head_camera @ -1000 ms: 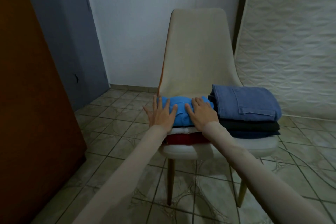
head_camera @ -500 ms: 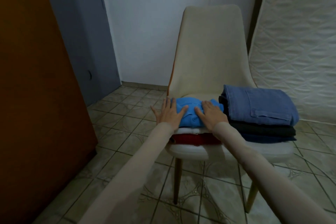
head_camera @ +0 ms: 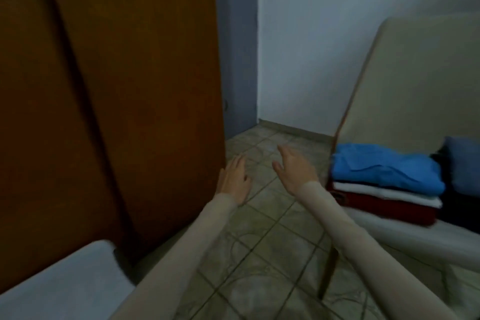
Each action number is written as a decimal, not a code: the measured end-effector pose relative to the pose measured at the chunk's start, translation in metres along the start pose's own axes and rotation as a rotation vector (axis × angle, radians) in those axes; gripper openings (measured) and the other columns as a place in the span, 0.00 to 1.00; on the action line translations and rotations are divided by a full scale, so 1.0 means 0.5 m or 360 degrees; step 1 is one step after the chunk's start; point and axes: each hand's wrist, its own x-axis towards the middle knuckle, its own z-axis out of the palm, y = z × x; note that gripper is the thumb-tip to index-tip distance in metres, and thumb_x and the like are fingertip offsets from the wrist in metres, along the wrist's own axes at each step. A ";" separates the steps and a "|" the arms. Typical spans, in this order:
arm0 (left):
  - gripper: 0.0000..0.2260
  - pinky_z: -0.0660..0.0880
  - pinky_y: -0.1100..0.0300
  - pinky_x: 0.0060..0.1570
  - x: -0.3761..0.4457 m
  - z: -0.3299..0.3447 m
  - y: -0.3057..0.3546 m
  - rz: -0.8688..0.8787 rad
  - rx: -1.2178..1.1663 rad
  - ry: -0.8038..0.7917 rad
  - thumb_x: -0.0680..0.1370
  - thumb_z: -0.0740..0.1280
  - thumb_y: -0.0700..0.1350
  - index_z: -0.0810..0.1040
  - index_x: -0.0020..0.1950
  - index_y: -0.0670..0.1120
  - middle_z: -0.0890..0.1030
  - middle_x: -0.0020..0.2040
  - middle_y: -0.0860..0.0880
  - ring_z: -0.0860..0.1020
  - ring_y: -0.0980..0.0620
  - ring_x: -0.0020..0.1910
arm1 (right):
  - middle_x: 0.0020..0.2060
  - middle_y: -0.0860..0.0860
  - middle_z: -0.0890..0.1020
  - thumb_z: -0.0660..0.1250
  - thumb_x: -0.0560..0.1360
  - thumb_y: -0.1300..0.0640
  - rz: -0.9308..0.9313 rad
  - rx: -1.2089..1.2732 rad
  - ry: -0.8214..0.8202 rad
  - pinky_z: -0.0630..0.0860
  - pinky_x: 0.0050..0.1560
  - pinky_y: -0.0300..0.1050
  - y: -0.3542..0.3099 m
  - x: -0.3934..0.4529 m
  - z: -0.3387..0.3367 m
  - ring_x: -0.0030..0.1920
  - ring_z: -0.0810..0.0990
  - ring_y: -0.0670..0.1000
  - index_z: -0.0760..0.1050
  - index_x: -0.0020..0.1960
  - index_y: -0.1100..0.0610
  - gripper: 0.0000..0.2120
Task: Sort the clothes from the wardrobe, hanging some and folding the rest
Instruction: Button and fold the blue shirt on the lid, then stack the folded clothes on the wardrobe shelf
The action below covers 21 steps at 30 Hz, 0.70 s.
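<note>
Both my hands are out over the tiled floor (head_camera: pixel 262 228), holding nothing: left hand (head_camera: pixel 233 180) and right hand (head_camera: pixel 294 171) with fingers loose and open. The folded stack, blue top (head_camera: pixel 384 170) over white and red, sits on the chair (head_camera: pixel 415 91) to my right, near the brown wardrobe door (head_camera: pixel 124 86).

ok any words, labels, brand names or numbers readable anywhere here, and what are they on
None can be read.
The red folded garment shows a small dark patch at its left end that could be a label, too blurred to tell.
The blue folded top, the white garment, the wardrobe door and the chair back show no print.
</note>
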 end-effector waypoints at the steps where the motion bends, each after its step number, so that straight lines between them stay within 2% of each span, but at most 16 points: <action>1: 0.25 0.48 0.58 0.72 -0.029 -0.012 -0.045 -0.0057 -0.0009 -0.0014 0.82 0.55 0.42 0.51 0.77 0.45 0.53 0.77 0.47 0.51 0.50 0.76 | 0.72 0.58 0.64 0.54 0.81 0.52 -0.0009 0.0029 -0.0075 0.66 0.65 0.47 -0.032 -0.002 0.035 0.68 0.68 0.58 0.55 0.75 0.58 0.25; 3: 0.24 0.51 0.58 0.72 -0.091 -0.030 -0.136 -0.0186 -0.0036 -0.0045 0.82 0.55 0.42 0.52 0.77 0.47 0.55 0.77 0.48 0.53 0.51 0.75 | 0.69 0.57 0.68 0.54 0.81 0.53 -0.0023 0.0083 -0.0235 0.70 0.62 0.49 -0.095 -0.014 0.109 0.65 0.71 0.58 0.55 0.74 0.57 0.24; 5: 0.24 0.54 0.57 0.72 -0.150 -0.042 -0.226 -0.0327 -0.0049 -0.0045 0.82 0.56 0.42 0.53 0.77 0.48 0.57 0.76 0.49 0.55 0.51 0.74 | 0.69 0.57 0.67 0.54 0.81 0.53 -0.0073 0.0095 -0.0366 0.69 0.62 0.48 -0.156 -0.030 0.180 0.65 0.70 0.57 0.53 0.75 0.57 0.24; 10: 0.23 0.60 0.52 0.71 -0.264 -0.049 -0.405 -0.0591 0.0124 -0.0131 0.82 0.57 0.43 0.55 0.76 0.48 0.60 0.75 0.47 0.58 0.48 0.73 | 0.75 0.53 0.56 0.55 0.81 0.55 -0.0295 -0.0041 -0.0640 0.64 0.69 0.51 -0.276 -0.063 0.345 0.71 0.62 0.56 0.47 0.77 0.54 0.28; 13: 0.21 0.62 0.53 0.69 -0.289 -0.051 -0.474 -0.0672 0.0203 -0.0245 0.82 0.56 0.43 0.59 0.75 0.46 0.62 0.74 0.45 0.61 0.46 0.72 | 0.76 0.52 0.52 0.55 0.81 0.57 -0.0394 -0.0256 -0.0928 0.62 0.70 0.53 -0.325 -0.056 0.402 0.73 0.58 0.55 0.47 0.77 0.53 0.28; 17: 0.19 0.65 0.53 0.68 -0.271 -0.072 -0.515 -0.0780 0.0169 -0.0473 0.81 0.56 0.40 0.64 0.73 0.46 0.65 0.72 0.44 0.66 0.45 0.68 | 0.74 0.55 0.58 0.54 0.81 0.53 -0.0455 -0.0493 -0.1243 0.64 0.69 0.52 -0.370 -0.023 0.408 0.71 0.62 0.57 0.53 0.75 0.56 0.24; 21: 0.18 0.67 0.53 0.67 -0.229 -0.118 -0.493 -0.0884 0.0115 -0.0724 0.81 0.57 0.39 0.67 0.71 0.44 0.67 0.70 0.43 0.69 0.44 0.66 | 0.68 0.57 0.68 0.56 0.80 0.54 -0.0438 -0.0604 -0.1395 0.71 0.63 0.50 -0.397 0.028 0.360 0.65 0.70 0.58 0.61 0.73 0.59 0.22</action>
